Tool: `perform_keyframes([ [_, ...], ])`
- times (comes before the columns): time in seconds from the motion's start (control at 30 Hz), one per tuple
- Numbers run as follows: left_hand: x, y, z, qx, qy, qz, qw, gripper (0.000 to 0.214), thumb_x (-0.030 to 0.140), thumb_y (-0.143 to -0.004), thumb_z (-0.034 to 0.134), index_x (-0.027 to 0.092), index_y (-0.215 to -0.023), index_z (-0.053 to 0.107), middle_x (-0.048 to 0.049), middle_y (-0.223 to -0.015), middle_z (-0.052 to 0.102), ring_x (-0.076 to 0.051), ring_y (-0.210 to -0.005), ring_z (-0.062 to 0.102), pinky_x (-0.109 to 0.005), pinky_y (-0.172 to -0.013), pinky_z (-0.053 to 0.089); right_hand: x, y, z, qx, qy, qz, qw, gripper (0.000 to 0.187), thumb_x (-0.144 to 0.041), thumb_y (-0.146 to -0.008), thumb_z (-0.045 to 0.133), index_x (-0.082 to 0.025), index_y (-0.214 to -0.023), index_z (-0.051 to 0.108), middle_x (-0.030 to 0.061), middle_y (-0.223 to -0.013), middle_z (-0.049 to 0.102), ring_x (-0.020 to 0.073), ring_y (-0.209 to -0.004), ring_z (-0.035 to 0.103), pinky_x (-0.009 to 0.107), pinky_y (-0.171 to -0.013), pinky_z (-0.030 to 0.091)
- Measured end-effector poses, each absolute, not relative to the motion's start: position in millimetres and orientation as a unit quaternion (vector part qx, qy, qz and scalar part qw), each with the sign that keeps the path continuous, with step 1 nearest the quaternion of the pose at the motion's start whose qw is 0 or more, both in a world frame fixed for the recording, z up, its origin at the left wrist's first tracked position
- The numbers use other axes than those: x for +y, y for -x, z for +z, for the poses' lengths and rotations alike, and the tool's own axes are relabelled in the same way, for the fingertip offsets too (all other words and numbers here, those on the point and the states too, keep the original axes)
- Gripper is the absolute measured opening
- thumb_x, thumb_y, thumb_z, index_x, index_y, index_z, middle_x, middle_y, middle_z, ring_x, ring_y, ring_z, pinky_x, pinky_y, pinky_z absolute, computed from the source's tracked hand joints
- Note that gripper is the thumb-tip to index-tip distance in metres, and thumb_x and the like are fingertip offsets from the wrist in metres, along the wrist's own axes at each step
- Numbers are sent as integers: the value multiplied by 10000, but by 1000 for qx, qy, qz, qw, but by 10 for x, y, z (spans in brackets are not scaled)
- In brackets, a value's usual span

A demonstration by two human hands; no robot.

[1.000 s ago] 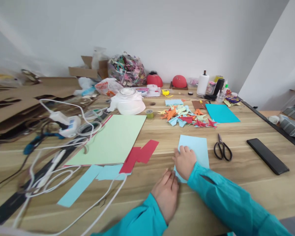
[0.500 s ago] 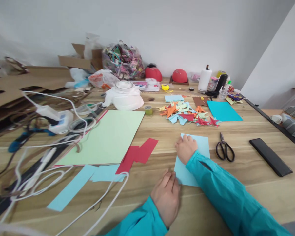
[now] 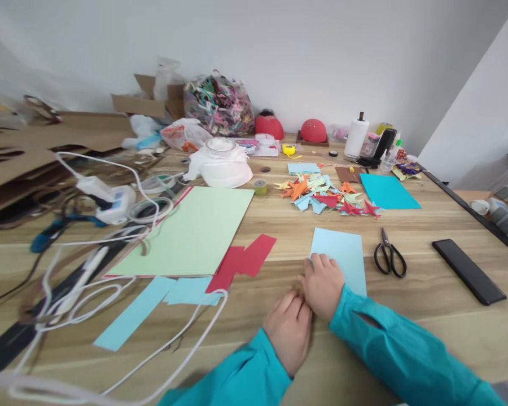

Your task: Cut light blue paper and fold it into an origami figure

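Close to the near edge of the pale wooden worktop (image 3: 347, 366), the left hand (image 3: 288, 332) lies palm down, with its fingers side by side and only a little bent. Its fingertips meet the right hand (image 3: 322, 285), which is just past it, palm down too, with curled fingers. The right hand sits on the left side of a flat, light blue paper sheet (image 3: 342, 251) and hides its near left corner. I can't tell if either hand is pinching the paper, because the undersides don't show.

The paper should be very light, thin and bendy, and easy to crease or tear. It may slide on the smooth wood, so one flat hand could keep it still. The far corners are bare, so they look good to pick up gently.

To the left, nearer the worktop's left edge, is a long light blue paper strip (image 3: 131, 316). Toward the right edge are black-handled metal scissors (image 3: 390, 260) and a flat black slab (image 3: 469, 272).

Farther off is a heap of small, folded, many-coloured paper shapes (image 3: 317, 194), with a bright teal sheet (image 3: 389, 192) at its right. Near the far edge, a clear plastic bag (image 3: 218, 107) bulges with colourful bits.
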State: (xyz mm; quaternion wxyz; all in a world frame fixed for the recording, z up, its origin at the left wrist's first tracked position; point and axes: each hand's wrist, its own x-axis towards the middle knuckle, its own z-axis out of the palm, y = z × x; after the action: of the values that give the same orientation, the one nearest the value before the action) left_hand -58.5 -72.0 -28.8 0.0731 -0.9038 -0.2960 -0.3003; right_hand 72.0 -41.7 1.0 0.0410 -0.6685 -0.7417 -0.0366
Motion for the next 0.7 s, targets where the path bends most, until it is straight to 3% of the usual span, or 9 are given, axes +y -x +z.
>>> perform_keyframes([
  [0.07,-632,560,-264,-303,917,-253,56,230,130,-810,433,130,-694,631,-126,-703,590,-247,-692,552,-407,-591,535,-485,-708,5,-737,675,-19,39,281,-305,-915,472,-113,-1060,616,139,-1033,574,268,-973,501,386,-768,428],
  [0.13,-508,517,-243,-298,927,-219,61,209,131,-767,448,142,-636,611,-117,-655,555,-250,-646,529,-417,-560,512,-470,-754,11,-731,681,-7,48,240,-265,-924,451,-139,-1025,628,128,-1032,573,255,-969,499,372,-772,426],
  [0.23,-328,439,-248,-289,938,-187,43,204,140,-781,471,100,-824,666,-153,-833,622,-279,-801,563,-423,-672,527,-406,-839,26,-732,680,-2,48,216,-195,-919,441,-157,-1013,631,112,-1036,572,238,-952,498,350,-770,427],
  [0.37,-240,383,-330,-297,924,-237,52,302,126,-815,439,45,-1025,640,-205,-1040,633,-307,-965,551,-444,-774,525,-377,-852,22,-732,681,-18,18,278,-165,-920,422,-144,-1142,588,117,-1070,564,248,-965,491,352,-755,436],
  [0.57,-301,381,-351,-287,918,-268,51,281,143,-792,467,35,-963,663,-208,-970,653,-302,-873,570,-433,-711,546,-274,-796,10,-714,700,-21,4,267,-135,-907,410,-116,-1100,593,147,-1062,547,255,-963,489,356,-749,448],
  [0.7,-333,358,-351,-292,911,-280,80,300,135,-798,466,0,-980,662,-230,-993,651,-306,-909,574,-431,-762,548,-149,-815,38,-696,718,-18,5,253,-127,-898,412,-122,-1070,598,160,-1075,540,258,-988,493,366,-771,451],
])
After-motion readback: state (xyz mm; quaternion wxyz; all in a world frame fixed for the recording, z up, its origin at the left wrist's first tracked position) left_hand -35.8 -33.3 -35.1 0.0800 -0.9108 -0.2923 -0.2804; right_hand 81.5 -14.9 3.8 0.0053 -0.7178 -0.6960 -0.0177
